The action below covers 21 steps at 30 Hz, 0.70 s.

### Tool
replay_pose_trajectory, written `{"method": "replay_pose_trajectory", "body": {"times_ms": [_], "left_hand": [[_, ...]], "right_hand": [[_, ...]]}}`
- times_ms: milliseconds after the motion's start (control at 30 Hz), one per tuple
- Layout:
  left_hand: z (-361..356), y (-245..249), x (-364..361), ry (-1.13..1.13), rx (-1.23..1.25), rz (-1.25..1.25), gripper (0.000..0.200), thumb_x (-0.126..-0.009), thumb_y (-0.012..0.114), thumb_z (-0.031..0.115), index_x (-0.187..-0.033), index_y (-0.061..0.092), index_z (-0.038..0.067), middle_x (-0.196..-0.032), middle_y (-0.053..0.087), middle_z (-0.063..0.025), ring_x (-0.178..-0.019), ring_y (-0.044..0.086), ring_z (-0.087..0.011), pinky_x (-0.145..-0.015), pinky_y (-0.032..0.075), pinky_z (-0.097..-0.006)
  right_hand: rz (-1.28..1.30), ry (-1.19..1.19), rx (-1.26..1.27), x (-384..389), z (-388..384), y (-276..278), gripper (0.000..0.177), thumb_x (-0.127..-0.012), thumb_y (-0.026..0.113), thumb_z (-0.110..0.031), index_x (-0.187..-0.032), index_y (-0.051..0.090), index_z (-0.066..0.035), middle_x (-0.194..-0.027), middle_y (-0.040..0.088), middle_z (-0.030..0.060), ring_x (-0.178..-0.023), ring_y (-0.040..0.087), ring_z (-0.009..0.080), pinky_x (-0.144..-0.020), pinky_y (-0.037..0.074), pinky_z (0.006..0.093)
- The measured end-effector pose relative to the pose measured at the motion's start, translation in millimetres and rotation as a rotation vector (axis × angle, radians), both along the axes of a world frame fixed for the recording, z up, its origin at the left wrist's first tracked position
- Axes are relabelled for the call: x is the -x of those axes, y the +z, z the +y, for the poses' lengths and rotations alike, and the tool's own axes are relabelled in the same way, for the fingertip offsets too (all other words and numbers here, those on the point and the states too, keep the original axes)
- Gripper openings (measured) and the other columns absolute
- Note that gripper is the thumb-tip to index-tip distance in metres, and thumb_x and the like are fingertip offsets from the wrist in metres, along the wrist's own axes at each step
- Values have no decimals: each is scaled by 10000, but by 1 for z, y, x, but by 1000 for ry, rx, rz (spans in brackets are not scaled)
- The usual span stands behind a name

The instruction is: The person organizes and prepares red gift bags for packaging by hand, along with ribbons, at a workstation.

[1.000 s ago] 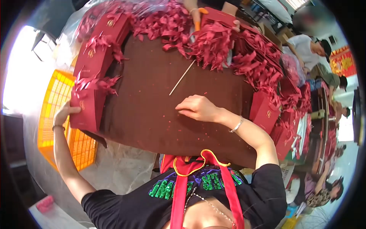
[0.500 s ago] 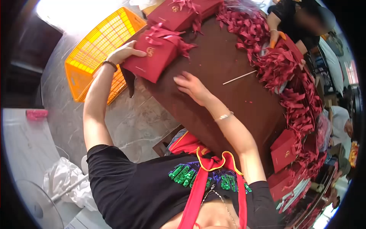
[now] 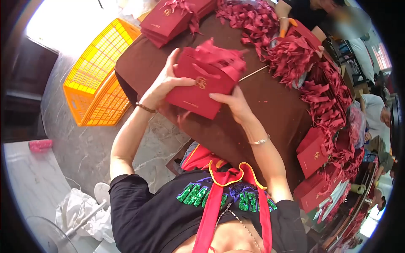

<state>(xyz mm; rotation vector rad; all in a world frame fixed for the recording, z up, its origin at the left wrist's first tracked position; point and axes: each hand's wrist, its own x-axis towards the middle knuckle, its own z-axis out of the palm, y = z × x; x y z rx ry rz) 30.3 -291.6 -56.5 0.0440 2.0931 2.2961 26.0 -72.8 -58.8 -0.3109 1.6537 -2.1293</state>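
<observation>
A: Nearest first. Hands?
B: Left hand (image 3: 162, 86): thumb flat on the printed front of the held bags (image 3: 202, 86), fingers partly hidden along their left side. Right hand (image 3: 236, 103): thumb on the front too, lower right, other fingers mostly hidden behind. Both clamped on the bags.
A: Bags where, exactly?
B: Between the two hands, tilted, over the near-left part of the brown table (image 3: 270, 111). Ribbons (image 3: 223, 59) bunch at the top, blurry.
A: Around that?
B: Orange basket (image 3: 95, 84) beside the table's left corner. Thin stick (image 3: 254, 72) on the tabletop, just past the bags. More red bags (image 3: 166, 21) by the far-left edge, smaller stack (image 3: 312, 154) along the right edge.
A: Farthest?
B: Ribbon pile (image 3: 249, 21) at the far edge, and a co-worker's hand (image 3: 284, 25) near something orange.
</observation>
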Motion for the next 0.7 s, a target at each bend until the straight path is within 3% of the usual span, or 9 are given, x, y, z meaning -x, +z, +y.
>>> {"method": "replay_pose_trajectory", "body": {"times_ms": [67, 133, 200, 333, 433, 533, 600, 633, 700], "left_hand": [[33, -2, 17, -120, -5, 135, 893, -615, 784, 111, -1335, 267, -6, -1197, 482, -120, -1056, 511, -200, -921, 407, -299], [71, 11, 29, -215, 135, -19, 686, -599, 782, 121, -1181, 448, -21, -1067, 569, -114, -986, 541, -189, -858, 426, -301], [110, 31, 41, -263, 234, 28, 617, -589, 789, 144, -1100, 477, -6, -989, 603, -119, -929, 565, -186, -802, 448, -308], [195, 50, 65, -404, 806, 378, 605, -565, 783, 226, -1031, 458, 21, -835, 596, -172, -785, 589, -326, -685, 462, -396], [250, 55, 60, -549, 1005, 635, 616, -566, 774, 226, -1048, 443, 33, -896, 585, -163, -847, 578, -330, -713, 448, -421], [288, 41, 54, -656, 1255, 857, 594, -582, 747, 217, -1059, 438, 43, -923, 565, -141, -864, 562, -314, -732, 443, -426], [297, 35, 42, -647, 1307, 1047, 517, -620, 708, 227, -1032, 453, 48, -892, 555, -116, -852, 554, -304, -706, 443, -415], [299, 28, 44, -587, 1317, 1097, 453, -654, 672, 237, -1009, 463, 49, -880, 553, -106, -837, 551, -288, -689, 438, -408], [294, 31, 36, -692, 1331, 1073, 451, -668, 666, 264, -1008, 476, 38, -893, 554, -100, -857, 547, -268, -702, 431, -394]], "right_hand": [[24, -77, -51, -6, 35, -1, 575, -728, 695, -64, -1234, 432, 8, -1174, 539, 72, -1083, 511, 169, -944, 390, 316], [37, -182, -104, -10, 58, -3, 555, -737, 691, -74, -1227, 444, 11, -1168, 547, 65, -1083, 509, 160, -945, 386, 314], [-5, -252, -43, -17, 90, -4, 488, -780, 668, -125, -1211, 474, 0, -1147, 564, 50, -1092, 501, 142, -940, 385, 312], [-137, -630, -44, -52, 133, -26, 408, -838, 613, -298, -1141, 527, -38, -1065, 582, 27, -942, 536, 125, -789, 431, 281], [-284, -430, -190, -91, 139, -43, 333, -849, 598, -268, -1094, 551, -47, -951, 582, 16, -851, 535, 93, -686, 450, 267], [23, -463, -467, -109, 149, -3, 235, -800, 646, -161, -985, 608, -22, -858, 611, 40, -826, 567, 125, -728, 456, 289], [885, -849, -766, -99, 163, 4, 282, -742, 684, -154, -994, 610, -53, -903, 598, 72, -874, 572, 212, -762, 451, 325], [996, -825, -808, -92, 174, 21, 380, -675, 720, -184, -1022, 601, -86, -1011, 569, 81, -963, 532, 287, -827, 423, 380], [1217, -749, -1003, -68, 201, 32, 656, -604, 758, -336, -1171, 521, -106, -1185, 474, 102, -1089, 454, 302, -903, 368, 422]]}}
